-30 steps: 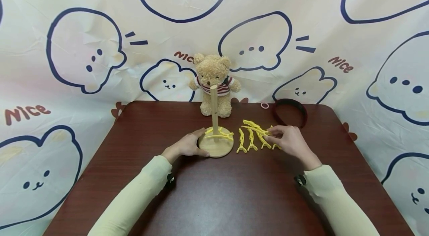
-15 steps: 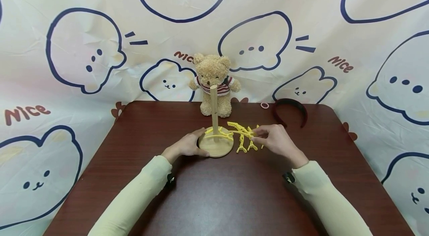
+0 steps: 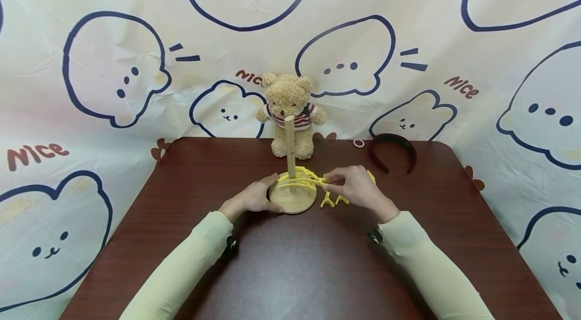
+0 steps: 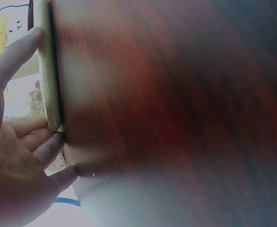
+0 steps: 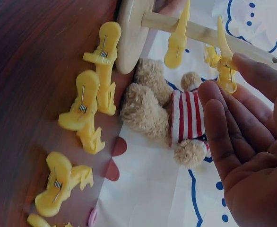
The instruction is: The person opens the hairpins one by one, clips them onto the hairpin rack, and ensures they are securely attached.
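A wooden stand has a round base [image 3: 294,205] and an upright post [image 3: 290,148]. My left hand [image 3: 251,196] holds the base at its left rim, thumb in front and fingers farther back; the left wrist view shows the thumb on the rim [image 4: 47,80]. One yellow hair clip [image 5: 175,52] sits across the lower post. My right hand [image 3: 358,189] pinches another yellow alligator clip [image 5: 227,75] by its tail end, with its long jaws reaching toward the post. Whether they touch the post I cannot tell. Several loose yellow clips [image 5: 84,104] lie right of the base, partly hidden by my right hand in the head view.
A teddy bear [image 3: 286,93] in a striped sweater stands behind the post at the table's back edge. At the back right lie a dark red headband [image 3: 410,153] and a small pink ring [image 3: 354,142]. A printed cloth hangs behind the brown table [image 3: 290,269].
My right hand has moved left with the hair clip, from above the loose clips to beside the post. My left hand has stayed at the base.
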A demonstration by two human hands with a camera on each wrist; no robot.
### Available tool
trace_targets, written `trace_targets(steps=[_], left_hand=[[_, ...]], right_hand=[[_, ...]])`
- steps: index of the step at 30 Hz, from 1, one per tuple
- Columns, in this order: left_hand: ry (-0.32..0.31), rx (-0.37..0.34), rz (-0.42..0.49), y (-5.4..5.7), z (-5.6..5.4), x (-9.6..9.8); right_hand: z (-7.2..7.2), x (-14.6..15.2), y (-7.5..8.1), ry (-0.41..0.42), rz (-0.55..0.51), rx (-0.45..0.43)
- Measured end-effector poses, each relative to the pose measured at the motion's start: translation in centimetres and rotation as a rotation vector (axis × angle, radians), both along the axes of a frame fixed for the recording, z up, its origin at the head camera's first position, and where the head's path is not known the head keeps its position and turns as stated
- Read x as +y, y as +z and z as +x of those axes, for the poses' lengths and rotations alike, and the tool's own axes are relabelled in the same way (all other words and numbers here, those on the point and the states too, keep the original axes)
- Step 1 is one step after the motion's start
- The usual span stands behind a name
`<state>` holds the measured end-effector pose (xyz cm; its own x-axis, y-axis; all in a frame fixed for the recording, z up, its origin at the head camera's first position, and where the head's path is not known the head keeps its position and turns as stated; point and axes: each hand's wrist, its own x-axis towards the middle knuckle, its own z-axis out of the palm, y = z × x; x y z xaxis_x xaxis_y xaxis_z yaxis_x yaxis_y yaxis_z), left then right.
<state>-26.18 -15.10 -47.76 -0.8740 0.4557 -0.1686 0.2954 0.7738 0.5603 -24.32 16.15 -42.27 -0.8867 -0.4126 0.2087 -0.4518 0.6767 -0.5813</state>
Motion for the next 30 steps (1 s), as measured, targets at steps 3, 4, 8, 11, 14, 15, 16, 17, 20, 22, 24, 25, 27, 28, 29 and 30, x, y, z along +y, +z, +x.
trace_targets(steps=[3,4,8,11,14,15,16,17,20,22,24,25,27,28,29,30], left_hand=[[-0.001,0.007,0.001,0.0,0.0,0.0],[-0.003,0.010,0.000,0.0,0.1,0.0],[-0.007,0.018,0.002,0.0,0.1,0.1],[-0.007,0.017,0.004,0.1,0.1,0.1],[0.001,0.005,0.003,0.1,0.1,0.1],[0.003,0.003,0.002,0.0,0.1,0.1],[0.005,0.001,0.001,0.0,0.0,0.1],[0.005,0.004,-0.001,0.0,0.0,0.1],[0.005,0.005,-0.002,0.0,-0.1,0.1],[0.003,0.009,-0.001,0.0,-0.1,0.1],[0.005,0.005,0.004,0.1,-0.1,0.2],[0.006,0.003,0.005,0.1,0.0,0.2],[0.009,0.003,0.007,0.1,0.0,0.2],[0.009,0.002,0.008,0.2,0.1,0.2],[0.009,0.002,0.007,0.2,0.1,0.2],[0.010,0.001,0.005,0.2,0.1,0.2]], right_hand=[[-0.2,-0.7,-0.1,0.000,0.017,0.011],[-0.3,-0.9,-0.1,-0.001,0.018,0.010],[-0.6,-1.6,-0.2,0.001,0.012,-0.007],[-0.8,-2.0,-0.3,0.014,0.007,-0.008],[-1.0,-2.2,-0.3,0.017,0.007,-0.007],[-1.1,-2.3,-0.3,0.017,0.007,-0.008],[-1.1,-2.3,-0.2,0.016,0.008,-0.010],[-1.2,-2.4,-0.2,0.014,0.008,-0.013],[-1.3,-2.6,-0.2,0.012,0.014,-0.017],[-1.3,-2.6,-0.1,0.011,0.021,-0.016],[-1.3,-2.7,-0.2,0.008,0.022,-0.014],[-1.3,-2.7,-0.2,0.011,0.021,-0.011],[-1.4,-2.7,-0.3,0.015,0.018,-0.006],[-1.5,-2.8,-0.4,0.018,0.017,-0.003],[-1.5,-2.8,-0.5,0.019,0.015,-0.001],[-1.5,-2.8,-0.5,0.022,0.014,0.001]])
